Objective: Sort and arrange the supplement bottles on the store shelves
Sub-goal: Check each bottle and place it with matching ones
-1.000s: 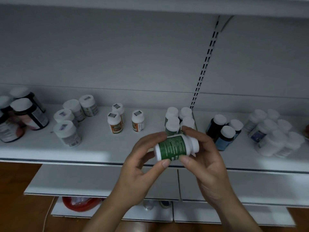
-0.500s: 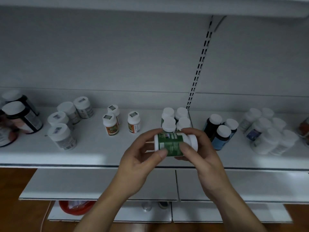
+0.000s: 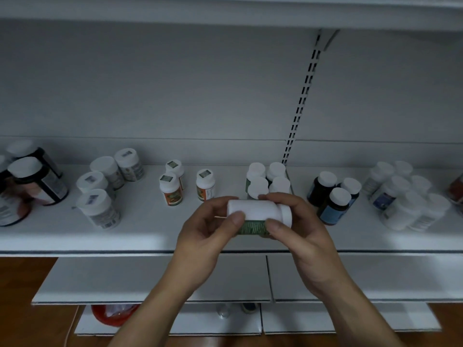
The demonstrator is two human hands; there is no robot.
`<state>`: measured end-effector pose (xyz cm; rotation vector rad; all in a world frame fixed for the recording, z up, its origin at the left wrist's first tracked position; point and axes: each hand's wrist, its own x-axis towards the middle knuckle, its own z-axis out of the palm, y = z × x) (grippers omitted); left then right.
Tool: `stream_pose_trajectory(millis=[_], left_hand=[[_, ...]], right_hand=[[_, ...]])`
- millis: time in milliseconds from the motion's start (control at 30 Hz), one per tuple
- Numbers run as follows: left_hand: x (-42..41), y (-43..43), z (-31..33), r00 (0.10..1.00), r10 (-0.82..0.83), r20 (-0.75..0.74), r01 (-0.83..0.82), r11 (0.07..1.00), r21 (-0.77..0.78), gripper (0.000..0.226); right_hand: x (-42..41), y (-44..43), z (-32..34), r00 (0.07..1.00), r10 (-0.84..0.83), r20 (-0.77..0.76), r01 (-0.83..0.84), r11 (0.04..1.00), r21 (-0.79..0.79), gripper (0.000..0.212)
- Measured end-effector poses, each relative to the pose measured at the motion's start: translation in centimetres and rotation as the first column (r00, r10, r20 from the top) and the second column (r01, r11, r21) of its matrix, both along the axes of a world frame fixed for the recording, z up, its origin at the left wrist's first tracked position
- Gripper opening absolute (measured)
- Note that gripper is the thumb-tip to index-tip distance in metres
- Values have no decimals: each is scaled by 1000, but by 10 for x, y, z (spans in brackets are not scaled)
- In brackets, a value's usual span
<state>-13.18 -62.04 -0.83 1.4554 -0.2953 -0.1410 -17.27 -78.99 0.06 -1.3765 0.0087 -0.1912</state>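
Note:
A white bottle with a green label lies on its side in the air, just in front of the shelf, with its cap to the right. My left hand pinches its base end between thumb and fingers. My right hand grips the cap end, thumb on the label. Right behind it stands a cluster of matching white-capped green bottles.
On the shelf from left to right stand dark jars, grey-labelled bottles, three orange-labelled bottles, dark blue bottles and several white bottles. A slotted upright divides the back wall. Lower shelves jut out below.
The bottle has been rolled in my hands: the green label has gone from facing me to the underside, and plain white now faces up. Both hands stay on it.

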Motion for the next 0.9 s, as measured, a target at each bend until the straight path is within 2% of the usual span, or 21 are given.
stream_pose_trajectory(millis=[133,233,400,500,600,667,767,900], left_hand=[[-2,15,-2,981,-161,107,155,986,62,63],[1,21,-6,971,-186,151,185,983,19,56],[3,6,-5,995,-87,47,88,996,-28,44],[5,-5,-6,994,-99,45,99,995,11,50],[6,-12,-6,980,-138,141,130,989,65,59],[8,-17,-6,985,-109,130,104,993,47,55],[7,-29,-2,999,-32,10,32,999,-25,51],[3,-44,-2,995,81,-51,-77,994,75,32]], right_hand=[[0,12,-2,995,-82,-63,85,996,38,36],[-2,17,-2,991,-103,-80,104,995,7,33],[-7,7,0,999,-48,-11,48,999,-11,46],[-2,-2,6,993,-104,-58,104,995,-12,30],[5,-12,4,985,-134,-108,134,991,-6,17],[7,-18,1,990,-102,-101,101,995,-15,24],[8,-28,-2,999,-24,-36,24,1000,1,40],[8,-39,-15,1000,-7,-19,7,1000,19,43]])
